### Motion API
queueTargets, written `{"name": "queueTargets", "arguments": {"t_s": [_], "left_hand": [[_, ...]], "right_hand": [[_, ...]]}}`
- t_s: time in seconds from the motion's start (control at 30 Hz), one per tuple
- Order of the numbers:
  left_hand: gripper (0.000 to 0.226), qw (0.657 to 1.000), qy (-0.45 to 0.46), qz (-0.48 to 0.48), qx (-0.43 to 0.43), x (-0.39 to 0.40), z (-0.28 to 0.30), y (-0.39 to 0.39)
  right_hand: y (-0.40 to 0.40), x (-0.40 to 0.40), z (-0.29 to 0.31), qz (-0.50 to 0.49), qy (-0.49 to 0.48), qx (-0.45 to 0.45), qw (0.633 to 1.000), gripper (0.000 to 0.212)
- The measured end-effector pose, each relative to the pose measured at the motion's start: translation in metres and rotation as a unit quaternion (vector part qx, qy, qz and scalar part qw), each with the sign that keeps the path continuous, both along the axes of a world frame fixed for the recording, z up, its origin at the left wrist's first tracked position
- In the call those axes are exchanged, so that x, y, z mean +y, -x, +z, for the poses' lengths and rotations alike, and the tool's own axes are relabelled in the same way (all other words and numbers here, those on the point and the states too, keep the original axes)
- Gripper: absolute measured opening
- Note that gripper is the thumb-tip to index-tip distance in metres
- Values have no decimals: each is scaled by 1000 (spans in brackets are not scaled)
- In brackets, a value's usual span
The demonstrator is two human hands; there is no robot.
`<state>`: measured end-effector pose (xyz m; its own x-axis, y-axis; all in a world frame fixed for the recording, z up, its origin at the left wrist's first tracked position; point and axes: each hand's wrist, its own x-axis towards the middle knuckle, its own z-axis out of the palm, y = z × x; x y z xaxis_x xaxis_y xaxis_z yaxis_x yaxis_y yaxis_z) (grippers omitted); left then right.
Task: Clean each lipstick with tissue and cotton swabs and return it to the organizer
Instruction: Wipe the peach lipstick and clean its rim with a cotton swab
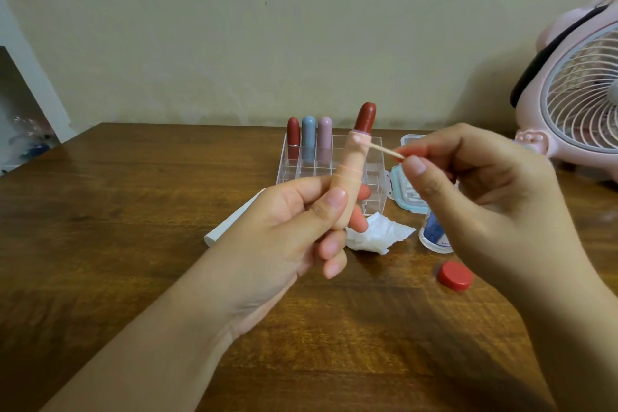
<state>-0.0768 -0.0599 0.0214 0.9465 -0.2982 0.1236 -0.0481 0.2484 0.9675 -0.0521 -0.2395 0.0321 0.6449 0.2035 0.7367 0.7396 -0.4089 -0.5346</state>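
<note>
- Peach plastic lipstick tube (347,174), uncapped, with a dark red bullet extended at its top, stands nearly upright above the wooden table (100,211), tilted slightly right.
- Left hand (294,227) grasps the tube's lower half: thumb across the front, fingers wrapped behind; the base is hidden by them.
- Right hand (468,197) pinches a thin wooden-stemmed cotton swab (384,150) between thumb and forefinger; its white tip touches the tube's collar just below the bullet.
- Clear acrylic compartmented organizer (334,170) sits behind the left fingers, holding three capped lipsticks (309,137) (red, blue-grey, mauve) in its back row.
- Crumpled white tissue (378,234) lies below the left fingertips.
- Red round cap (455,275) lies under the right palm.
- Small clear bottle (434,231) and teal-rimmed container (408,191) are largely covered by the right hand; label unreadable.
- Pink fan (575,104) is cut off at the right edge.
</note>
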Motion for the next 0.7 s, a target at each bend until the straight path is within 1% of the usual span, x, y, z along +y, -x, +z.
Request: {"name": "queueTargets", "arguments": {"t_s": [0.1, 0.27, 0.43, 0.5, 0.6, 0.7], "left_hand": [[31, 1000, -4, 7, -6, -1, 1, 1], [34, 999, 0, 45, -20, -2, 1, -1], [30, 997, -24, 68, -32, -3, 0, -2], [28, 996, -33, 81, -33, -2, 0, -2], [28, 994, -47, 89, -40, -1, 1, -2], [28, 994, -47, 86, -44, -2, 1, -1]], "right_hand": [[0, 0, -1, -21, 13, -15, 1000, 8], [-2, 3, -4, 18, 29, 20, 999, 7], [-1, 1, -2, 11, 32, 31, 999, 9], [-2, 0, -2, 11, 23, 29, 999, 8], [-4, -3, 0, 1, -16, 18, 1000, 7], [-5, -3, 0, -5, -22, 19, 1000, 7]]}}
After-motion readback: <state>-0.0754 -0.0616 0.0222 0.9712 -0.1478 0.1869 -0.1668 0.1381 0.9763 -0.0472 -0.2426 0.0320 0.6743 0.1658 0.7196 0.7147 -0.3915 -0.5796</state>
